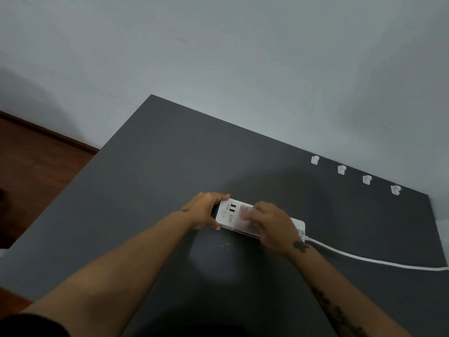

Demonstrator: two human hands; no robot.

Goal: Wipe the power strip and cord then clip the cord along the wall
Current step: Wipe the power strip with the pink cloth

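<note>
A white power strip (228, 212) with two USB ports lies flat on the dark grey table (145, 166). My left hand (204, 210) grips its left end, thumb on the near edge and fingers over the far edge. My right hand (272, 224) presses a pale, pinkish cloth (245, 216) onto the strip's top and covers its middle. The cloth is blurred. A white cord (364, 257) runs from the strip's right end across the table to the right edge.
Several small white cord clips (341, 169) sit in a row on the table near the pale wall (243, 57). Fine crumbs (227, 244) speckle the tabletop in front of the strip. Brown wooden floor (36, 161) shows at left.
</note>
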